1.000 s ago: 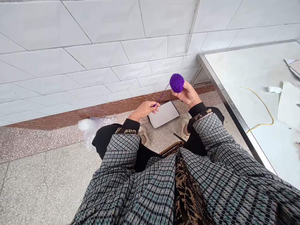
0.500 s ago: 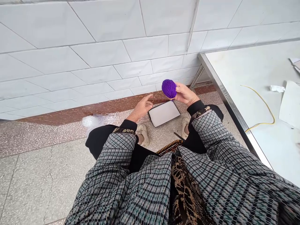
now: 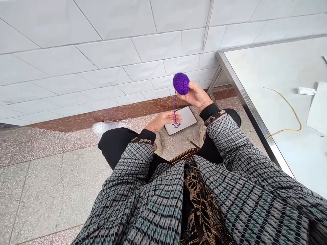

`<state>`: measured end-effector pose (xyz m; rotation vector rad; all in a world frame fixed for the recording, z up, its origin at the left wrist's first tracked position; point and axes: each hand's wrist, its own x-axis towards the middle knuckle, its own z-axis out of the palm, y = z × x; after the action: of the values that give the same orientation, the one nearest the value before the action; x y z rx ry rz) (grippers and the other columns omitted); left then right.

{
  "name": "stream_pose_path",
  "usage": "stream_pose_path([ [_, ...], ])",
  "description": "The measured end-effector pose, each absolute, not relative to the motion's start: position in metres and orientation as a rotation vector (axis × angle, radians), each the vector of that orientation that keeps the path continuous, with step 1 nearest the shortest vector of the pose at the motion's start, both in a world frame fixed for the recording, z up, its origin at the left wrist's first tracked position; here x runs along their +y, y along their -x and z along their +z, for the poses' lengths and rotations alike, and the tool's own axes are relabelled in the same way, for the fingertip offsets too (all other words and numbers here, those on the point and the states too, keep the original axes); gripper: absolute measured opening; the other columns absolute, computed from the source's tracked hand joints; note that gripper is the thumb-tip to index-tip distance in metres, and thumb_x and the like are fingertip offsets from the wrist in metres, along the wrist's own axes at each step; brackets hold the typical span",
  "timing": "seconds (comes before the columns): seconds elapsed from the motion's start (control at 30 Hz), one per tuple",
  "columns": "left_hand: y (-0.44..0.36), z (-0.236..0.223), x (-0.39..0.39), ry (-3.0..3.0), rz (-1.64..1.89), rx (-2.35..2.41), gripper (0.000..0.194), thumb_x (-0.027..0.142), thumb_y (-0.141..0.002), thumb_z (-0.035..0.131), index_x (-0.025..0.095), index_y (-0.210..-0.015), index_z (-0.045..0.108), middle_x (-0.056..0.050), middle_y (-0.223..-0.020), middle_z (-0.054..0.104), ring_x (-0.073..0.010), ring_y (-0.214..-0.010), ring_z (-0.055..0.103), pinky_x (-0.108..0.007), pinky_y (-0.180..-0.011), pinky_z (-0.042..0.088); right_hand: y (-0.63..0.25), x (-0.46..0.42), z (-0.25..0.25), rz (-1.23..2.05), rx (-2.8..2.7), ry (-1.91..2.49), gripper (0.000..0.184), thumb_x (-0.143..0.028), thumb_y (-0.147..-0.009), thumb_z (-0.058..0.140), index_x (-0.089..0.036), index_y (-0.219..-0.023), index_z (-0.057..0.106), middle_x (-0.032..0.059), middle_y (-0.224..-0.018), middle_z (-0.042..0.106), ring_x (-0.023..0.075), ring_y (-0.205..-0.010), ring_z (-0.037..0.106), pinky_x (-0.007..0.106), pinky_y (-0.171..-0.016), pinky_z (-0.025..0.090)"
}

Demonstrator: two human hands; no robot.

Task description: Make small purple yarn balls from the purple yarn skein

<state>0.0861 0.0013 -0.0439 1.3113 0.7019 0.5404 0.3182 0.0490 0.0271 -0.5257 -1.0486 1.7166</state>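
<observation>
My right hand (image 3: 196, 95) holds a ball of purple yarn (image 3: 181, 83) up in front of the tiled wall, its fingers wrapped around the ball's right side. From the ball a loose purple strand (image 3: 175, 102) hangs down to my left hand (image 3: 166, 119). That hand is open, lower and to the left, with its fingers stretched sideways. The strand crosses in front of these fingers; whether they press on it I cannot tell. Below them, small loops of the strand show against a white, dark-edged rectangular board or box lid (image 3: 185, 119) on the floor between my feet.
A metal-edged white table (image 3: 258, 68) stands at the right, bearing a yellow cord (image 3: 293, 114), a crumpled white scrap (image 3: 306, 91) and a white sheet (image 3: 318, 109). White stringy material in clear plastic (image 3: 103, 127) lies by my left knee. A tiled wall (image 3: 109, 56) rises ahead.
The ball has risen slightly in my right hand, and a strand now hangs from it. My left hand has moved right and a little lower, over the white board.
</observation>
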Motion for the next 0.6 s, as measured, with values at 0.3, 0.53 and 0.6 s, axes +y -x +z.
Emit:
stream_pose_path([
  [0.3,-0.096,-0.065,-0.018,-1.253,0.609,0.817,0.049,0.062,-0.08,0.088,0.014,-0.086,0.078,-0.014,-0.094,0.082,-0.0238,-0.093,0.075,-0.039,-0.094,0.059,-0.322,0.051,0.042,1.743,-0.881,0.542,0.041,-0.051,-0.093,0.085,-0.022,-0.104,0.058,0.0001,-0.093,0.064,0.0116,-0.078,0.065,0.02,-0.063,0.057],
  [0.53,-0.093,-0.098,-0.021,-1.197,0.567,1.171,0.043,0.056,-0.075,0.086,0.015,-0.083,0.075,-0.012,-0.09,0.08,-0.0201,-0.082,0.072,-0.035,-0.083,0.058,-0.336,0.045,0.054,1.596,-0.88,0.64,0.04,-0.056,-0.096,0.078,-0.023,-0.097,0.055,0.0016,-0.098,0.063,0.0141,-0.084,0.065,0.022,-0.062,0.057],
  [0.6,-0.091,-0.106,-0.021,-1.223,0.528,1.216,0.037,0.05,-0.077,0.084,0.014,-0.084,0.075,-0.012,-0.087,0.08,-0.0203,-0.082,0.072,-0.037,-0.084,0.058,-0.339,0.044,0.054,1.569,-0.873,0.563,0.038,-0.053,-0.096,0.079,-0.022,-0.096,0.055,0.0002,-0.094,0.061,0.0127,-0.081,0.064,0.022,-0.064,0.056],
])
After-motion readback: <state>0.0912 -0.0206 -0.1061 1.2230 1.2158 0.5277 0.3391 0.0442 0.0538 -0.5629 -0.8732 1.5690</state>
